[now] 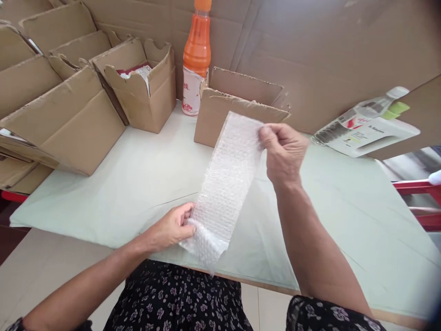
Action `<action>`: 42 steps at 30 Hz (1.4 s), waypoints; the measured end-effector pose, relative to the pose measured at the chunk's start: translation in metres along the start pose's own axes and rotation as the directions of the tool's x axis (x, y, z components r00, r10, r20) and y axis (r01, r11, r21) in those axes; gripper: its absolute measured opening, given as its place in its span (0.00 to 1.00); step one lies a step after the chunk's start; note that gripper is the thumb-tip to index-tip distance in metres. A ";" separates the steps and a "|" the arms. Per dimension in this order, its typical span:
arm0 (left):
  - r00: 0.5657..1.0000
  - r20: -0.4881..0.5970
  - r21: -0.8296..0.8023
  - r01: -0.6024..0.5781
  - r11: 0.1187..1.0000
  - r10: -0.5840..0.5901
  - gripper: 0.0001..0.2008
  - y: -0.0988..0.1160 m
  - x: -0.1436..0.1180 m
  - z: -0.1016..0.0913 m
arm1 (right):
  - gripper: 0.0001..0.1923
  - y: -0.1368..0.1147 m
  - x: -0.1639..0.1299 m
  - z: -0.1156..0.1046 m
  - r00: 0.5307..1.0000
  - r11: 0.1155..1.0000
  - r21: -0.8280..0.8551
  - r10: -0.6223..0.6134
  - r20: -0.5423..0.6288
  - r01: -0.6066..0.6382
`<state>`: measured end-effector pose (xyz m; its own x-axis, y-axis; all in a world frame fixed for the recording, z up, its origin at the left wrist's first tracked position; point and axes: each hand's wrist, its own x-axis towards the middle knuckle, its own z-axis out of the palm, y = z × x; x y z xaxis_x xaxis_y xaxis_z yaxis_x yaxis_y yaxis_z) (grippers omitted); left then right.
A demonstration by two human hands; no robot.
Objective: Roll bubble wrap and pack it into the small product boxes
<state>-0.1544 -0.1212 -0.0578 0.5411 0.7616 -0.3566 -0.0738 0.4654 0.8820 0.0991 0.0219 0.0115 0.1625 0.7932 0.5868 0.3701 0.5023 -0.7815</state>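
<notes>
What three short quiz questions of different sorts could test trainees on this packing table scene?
1. True or false: both hands hold the clear bubble-wrap strip.
2. Which stands beside the tall orange plastic drink bottle? A) red bucket B) open brown cardboard box C) steel pan
3. Fill in: the right hand pinches the strip's ___ end.

Key: 1 true: the left hand grips the near end. 2 B. 3 far.

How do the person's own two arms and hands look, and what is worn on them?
Both forearms are bare to the elbow, with no sleeves in view. The left hand and the right hand wear no gloves, and no rings show. At the bottom edge, something dark sits near the left arm; whether it is a sleeve is unclear. Short, unpainted nails.
</notes>
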 end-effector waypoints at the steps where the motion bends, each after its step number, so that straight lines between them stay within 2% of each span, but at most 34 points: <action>1: 0.998 -0.045 -0.024 0.033 0.999 -0.034 0.27 -0.007 -0.012 0.002 | 0.09 0.010 -0.005 0.003 1.000 0.999 -0.031 0.024 0.015 -0.023; 5: 0.964 -0.190 -0.120 0.166 0.979 -0.187 0.41 -0.033 -0.054 0.009 | 0.12 0.047 -0.024 0.015 0.989 0.986 -0.124 0.118 0.088 -0.107; 8: 0.948 -0.265 -0.198 0.126 0.972 -0.177 0.47 -0.047 -0.073 0.018 | 0.14 0.069 -0.035 0.023 0.972 0.964 -0.227 0.179 0.153 -0.142; 11: 0.946 -0.291 -0.188 0.091 0.978 -0.144 0.43 -0.055 -0.081 0.025 | 0.15 0.081 -0.041 0.027 0.933 0.937 -0.314 0.239 0.269 -0.150; 13: 0.942 -0.295 -0.160 0.115 0.980 -0.159 0.36 -0.057 -0.083 0.027 | 0.22 0.081 -0.045 0.022 0.916 0.925 -0.363 0.241 0.322 -0.115; 15: 0.938 -0.283 -0.145 0.166 0.975 -0.202 0.30 -0.056 -0.084 0.025 | 0.30 0.074 -0.053 0.011 0.922 0.911 -0.411 0.185 0.341 -0.031; 17: 0.946 -0.207 -0.153 0.219 0.964 -0.248 0.26 -0.053 -0.084 0.023 | 0.28 0.061 -0.066 -0.002 0.913 0.900 -0.428 0.105 0.395 0.082; 18: 0.953 -0.151 -0.170 0.236 0.957 -0.262 0.24 -0.050 -0.083 0.022 | 0.25 0.053 -0.073 -0.009 0.888 0.899 -0.416 0.076 0.453 0.135; 20: 0.960 -0.044 -0.240 0.258 0.936 -0.276 0.21 -0.042 -0.080 0.021 | 0.19 0.038 -0.090 -0.020 0.808 0.907 -0.370 0.059 0.586 0.202; 22: 0.966 -0.008 -0.349 0.240 0.906 -0.259 0.21 -0.031 -0.072 0.019 | 0.16 0.027 -0.105 -0.028 0.745 0.923 -0.332 0.082 0.662 0.194; 24: 0.977 -0.037 -0.458 0.171 0.872 -0.211 0.25 -0.020 -0.059 0.018 | 0.14 0.020 -0.116 -0.034 0.746 0.937 -0.325 0.125 0.654 0.127; 26: 0.984 -0.085 -0.530 0.091 0.843 -0.159 0.32 -0.011 -0.042 0.016 | 0.14 0.015 -0.122 -0.039 0.781 0.940 -0.336 0.172 0.600 0.051; 29: 0.982 -0.126 -0.553 0.051 0.832 -0.144 0.36 -0.007 -0.022 0.014 | 0.13 0.005 -0.130 -0.047 0.837 0.940 -0.341 0.187 0.515 0.000; 31: 0.976 -0.160 -0.531 0.040 0.847 -0.146 0.39 -0.008 -0.016 0.014 | 0.12 -0.007 -0.138 -0.051 0.856 0.948 -0.317 0.146 0.496 0.022; 33: 0.974 -0.172 -0.503 0.043 0.863 -0.149 0.43 -0.009 -0.016 0.014 | 0.12 -0.021 -0.150 -0.051 0.832 0.961 -0.266 0.089 0.547 0.072; 34: 0.975 -0.164 -0.492 0.053 0.869 -0.152 0.45 -0.009 -0.016 0.013 | 0.13 -0.028 -0.157 -0.049 0.799 0.967 -0.233 0.057 0.599 0.105; 36: 0.977 -0.132 -0.478 0.087 0.874 -0.169 0.48 -0.009 -0.018 0.012 | 0.17 -0.040 -0.172 -0.043 0.700 0.965 -0.182 0.000 0.714 0.186; 38: 0.975 -0.122 -0.456 0.112 0.883 -0.187 0.48 -0.008 -0.020 0.011 | 0.21 -0.045 -0.187 -0.033 0.622 0.942 -0.193 -0.021 0.782 0.274; 40: 0.969 -0.186 -0.367 0.086 0.926 -0.163 0.47 -0.008 -0.023 0.010 | 0.19 -0.044 -0.198 -0.023 0.618 0.903 -0.248 -0.024 0.786 0.351; 42: 0.942 -0.329 -0.154 0.007 0.988 -0.058 0.45 -0.011 -0.029 0.011 | 0.15 -0.039 -0.205 -0.016 0.651 0.872 -0.293 -0.038 0.758 0.393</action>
<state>-0.1604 -0.1533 -0.0535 0.2384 0.8393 -0.4887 -0.1978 0.5346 0.8216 0.0660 -0.1659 -0.0746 -0.6017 0.7581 0.2513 0.6545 0.6484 -0.3888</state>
